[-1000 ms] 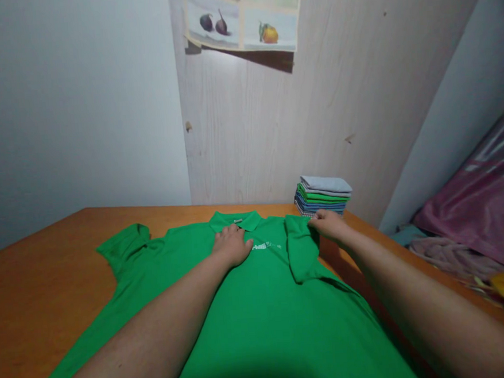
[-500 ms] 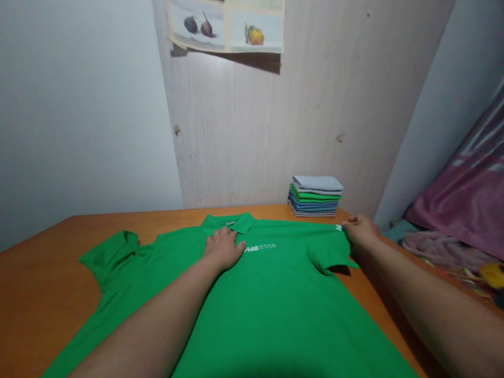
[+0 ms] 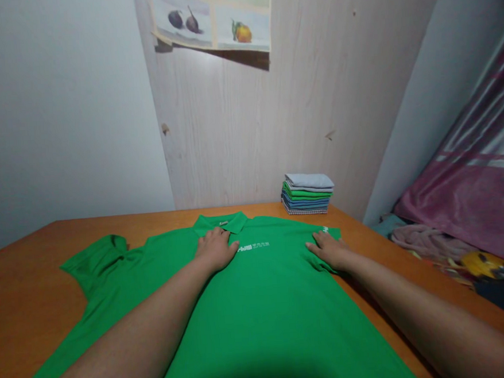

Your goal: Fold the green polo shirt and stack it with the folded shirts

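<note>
L hand (image 3: 215, 250) palm down, not gripping, on green shirt (image 3: 260, 309) just below collar (image 3: 237, 223); white print (image 3: 256, 246) runs up to it, can't tell if more's underneath. R hand (image 3: 331, 249) also flat, unclenched, on sleeve (image 3: 335, 233); white mark (image 3: 325, 229) there too small to read. Shirt spread on table (image 3: 22, 297), lower end cut off. Folded stack (image 3: 308, 196) behind, nr wall (image 3: 230, 127). Poster (image 3: 212, 19) cut off up top. Heap (image 3: 432, 242) far R hard to make out.

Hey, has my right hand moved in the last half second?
Yes. Judged against the folded stack, your right hand has shifted left and nearer you, now on the green shirt.
</note>
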The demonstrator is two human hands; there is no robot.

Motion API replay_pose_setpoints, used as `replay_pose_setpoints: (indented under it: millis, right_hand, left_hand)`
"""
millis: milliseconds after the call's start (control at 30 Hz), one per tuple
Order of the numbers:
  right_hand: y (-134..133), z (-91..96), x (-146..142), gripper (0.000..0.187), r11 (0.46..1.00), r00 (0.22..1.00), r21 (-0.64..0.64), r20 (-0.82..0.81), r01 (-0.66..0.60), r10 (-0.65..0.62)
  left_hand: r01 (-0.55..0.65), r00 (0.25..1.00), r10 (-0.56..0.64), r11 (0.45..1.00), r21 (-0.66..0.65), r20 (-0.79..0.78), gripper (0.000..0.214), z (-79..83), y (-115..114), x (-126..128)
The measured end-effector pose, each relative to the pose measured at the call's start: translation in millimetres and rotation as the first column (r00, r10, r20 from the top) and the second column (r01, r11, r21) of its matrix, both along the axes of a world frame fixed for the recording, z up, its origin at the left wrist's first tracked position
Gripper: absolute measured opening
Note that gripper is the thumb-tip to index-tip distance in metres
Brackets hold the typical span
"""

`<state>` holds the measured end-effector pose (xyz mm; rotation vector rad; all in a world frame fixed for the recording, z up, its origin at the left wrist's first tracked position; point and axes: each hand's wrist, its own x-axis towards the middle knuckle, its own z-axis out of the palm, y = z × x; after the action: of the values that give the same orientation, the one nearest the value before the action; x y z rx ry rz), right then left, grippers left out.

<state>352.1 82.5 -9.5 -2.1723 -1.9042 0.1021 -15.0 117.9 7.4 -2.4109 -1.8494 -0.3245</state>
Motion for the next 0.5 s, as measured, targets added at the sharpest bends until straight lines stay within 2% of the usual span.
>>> replay_pose_setpoints:
  millis: [100, 200, 367, 433, 500]
  right_hand:
    - [-11, -9.5, 9, 0.066, 0.995, 0.992, -0.077, 0.117, 0.059, -0.050]
    - [-16, -4.3, 18, 0.067, 0.989, 0.981, -0.122, 0.180, 0.089, -0.066]
    - [-8, 29.7, 7, 0.050, 0.973, 0.968, -0.206, 0.244, 0.103, -0.050]
    - [0, 46.7, -8, 0.043, 0.975, 0.972, -0.208, 0.234, 0.077, -0.027]
    - [9, 61.1, -31, 0.044, 0.985, 0.979, -0.175, 0.200, 0.010, 0.026]
  left_hand:
    - [0.000, 1.000, 0.000, 1.000, -0.006, 0.005, 0.057, -0.2, 0, 0]
    - [0.002, 1.000, -0.002, 1.000, -0.016, 0.023, 0.056, -0.2, -1, 0]
    - [-0.002, 0.999, 0.002, 1.000, -0.008, 0.041, 0.056, -1.6, -1, 1]
    - [0.000, 0.999, 0.000, 1.000, 0.000, 0.049, 0.054, -2.8, -2, 2]
    - [0.007, 0.997, -0.008, 1.000, 0.006, 0.080, 0.052, -4.0, -2, 3]
